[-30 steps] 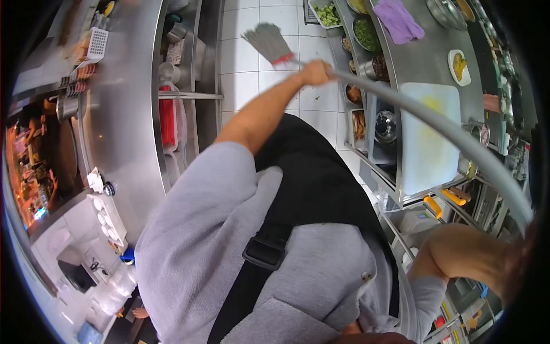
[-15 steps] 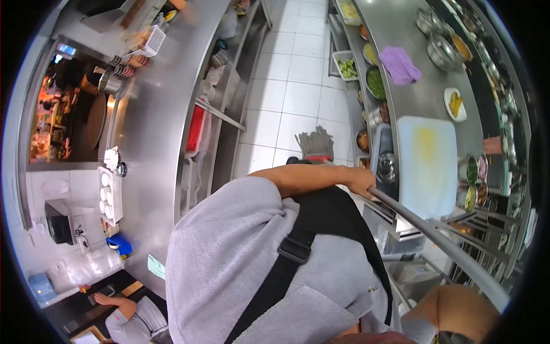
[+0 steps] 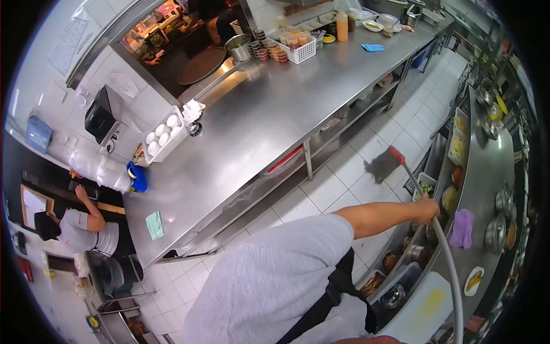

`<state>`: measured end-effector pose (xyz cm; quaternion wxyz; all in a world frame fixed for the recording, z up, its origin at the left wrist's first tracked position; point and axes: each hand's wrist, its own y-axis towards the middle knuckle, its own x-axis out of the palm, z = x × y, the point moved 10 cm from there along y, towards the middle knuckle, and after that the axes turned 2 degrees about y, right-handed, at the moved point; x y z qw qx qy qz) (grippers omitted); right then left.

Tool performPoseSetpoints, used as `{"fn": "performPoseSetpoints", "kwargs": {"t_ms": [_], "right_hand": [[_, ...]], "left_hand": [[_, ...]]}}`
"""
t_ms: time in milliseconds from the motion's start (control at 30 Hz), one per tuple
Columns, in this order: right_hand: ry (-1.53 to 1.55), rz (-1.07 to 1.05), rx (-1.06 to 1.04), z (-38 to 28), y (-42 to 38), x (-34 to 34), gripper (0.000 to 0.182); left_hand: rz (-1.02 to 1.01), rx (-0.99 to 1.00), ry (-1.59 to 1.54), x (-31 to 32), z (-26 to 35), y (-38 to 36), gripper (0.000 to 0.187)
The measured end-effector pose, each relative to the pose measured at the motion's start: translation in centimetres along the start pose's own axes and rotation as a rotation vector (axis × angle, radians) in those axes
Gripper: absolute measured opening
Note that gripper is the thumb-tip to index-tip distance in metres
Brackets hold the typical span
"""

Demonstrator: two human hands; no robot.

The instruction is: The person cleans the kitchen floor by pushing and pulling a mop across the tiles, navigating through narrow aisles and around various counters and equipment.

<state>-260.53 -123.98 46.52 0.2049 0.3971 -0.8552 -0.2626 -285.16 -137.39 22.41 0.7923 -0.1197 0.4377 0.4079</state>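
Observation:
My left hand [image 3: 427,210] is closed around the metal handle of a mop [image 3: 444,252], with the arm stretched out to the right. From the hand the handle runs up to a red clamp [image 3: 396,153] and grey mop strings [image 3: 380,167], which rest on the white tiled floor [image 3: 326,186]. The handle's other end passes over the prep counter and leaves the view at the bottom right. My right hand is out of view.
At left runs a long steel counter [image 3: 240,149] with a green cloth [image 3: 154,225] and a white basket of cups [image 3: 165,137]. The right counter carries a purple cloth [image 3: 462,228] and a cutting board [image 3: 423,307]. A co-worker [image 3: 89,226] stands at far left.
My view has turned to the left. The mop head has moved away from my body along the aisle, and my left arm reaches farther out, still gripping the handle. My right arm has left view.

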Motion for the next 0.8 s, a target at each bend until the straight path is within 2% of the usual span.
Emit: {"fn": "performPoseSetpoints", "kwargs": {"t_ms": [67, 133, 167, 200, 233, 267, 300, 400, 467, 567, 600, 667, 733, 767, 800], "right_hand": [[-0.03, -0.005, 0.019, 1.8, -0.9, 1.4, 0.037], [-0.029, -0.032, 0.044, 3.1, -1.9, 2.7, 0.038], [-0.026, -0.059, 0.055, 3.3, -2.7, 3.4, 0.038], [-0.015, -0.111, 0.061, 3.0, -3.4, 4.4, 0.039], [0.036, -0.18, 0.087, 2.5, -4.3, 6.0, 0.039], [0.136, -0.237, 0.153, 2.5, -4.9, 7.5, 0.037], [0.253, -0.288, 0.225, 2.7, -5.3, 7.9, 0.035], [0.331, -0.305, 0.307, 3.3, -3.9, 6.0, 0.029], [0.361, -0.421, 0.313, 2.2, -2.2, 6.6, 0.028], [0.415, -0.618, 0.304, 0.2, 0.4, 7.8, 0.028], [0.436, -0.683, 0.298, -0.6, 0.9, 8.1, 0.028], [0.446, -0.669, 0.343, -1.6, 2.1, 7.7, 0.028], [0.433, -0.664, 0.381, -3.5, 2.8, 6.4, 0.027], [0.464, -0.731, 0.386, -5.0, 2.8, 5.7, 0.025], [0.464, -0.732, 0.381, -5.9, 2.3, 4.4, 0.025]], "left_hand": [[0.153, -0.144, -0.118, -0.2, -4.9, 0.6, 0.032], [0.102, -0.216, -0.097, 6.6, -13.4, 2.3, 0.034], [0.175, -0.154, -0.075, 6.1, -15.0, 0.1, 0.035], [0.131, -0.199, -0.027, 12.9, -21.2, 0.1, 0.028], [-0.016, -0.22, -0.055, 10.2, -20.0, -3.4, 0.028], [-0.101, -0.412, -0.088, 6.5, -18.7, -6.5, 0.03], [0.007, -0.435, -0.131, 4.7, -17.8, -8.2, 0.027], [0.228, -0.413, -0.141, 3.5, -16.1, -11.3, 0.024], [0.398, -0.396, -0.105, 2.5, -14.6, -13.0, 0.023], [0.523, -0.407, -0.166, 1.2, -12.7, -15.5, 0.027], [0.508, -0.401, -0.18, 0.8, -12.1, -16.3, 0.028], [0.479, -0.388, -0.211, 0.3, -10.8, -17.5, 0.03], [0.302, -0.509, -0.273, 2.8, -11.6, -18.3, 0.04], [0.214, -0.57, -0.303, 4.3, -12.1, -18.9, 0.045], [0.218, -0.567, -0.302, 5.2, -11.1, -19.5, 0.045]]}}
